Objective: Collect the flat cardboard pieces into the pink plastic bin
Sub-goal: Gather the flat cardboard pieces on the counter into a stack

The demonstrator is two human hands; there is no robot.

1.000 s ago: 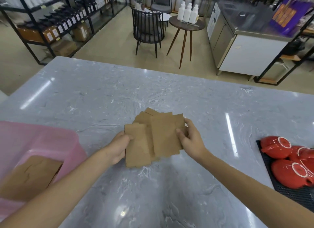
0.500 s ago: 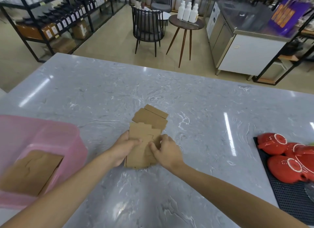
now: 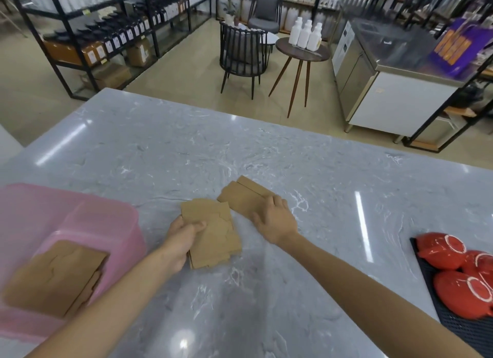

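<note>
grey marble counter (image 3: 266,157): left hand (image 3: 179,240) grips cardboard stack (image 3: 213,232).

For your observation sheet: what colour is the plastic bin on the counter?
Pink, translucent; the bin shows best in the head view, at left.

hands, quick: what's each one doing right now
Left hand: closed on a stack of cardboard, thumb on top.
Right hand: open, flat, fingers pressing on the other cardboard pieces on the table; not gripping.
</note>
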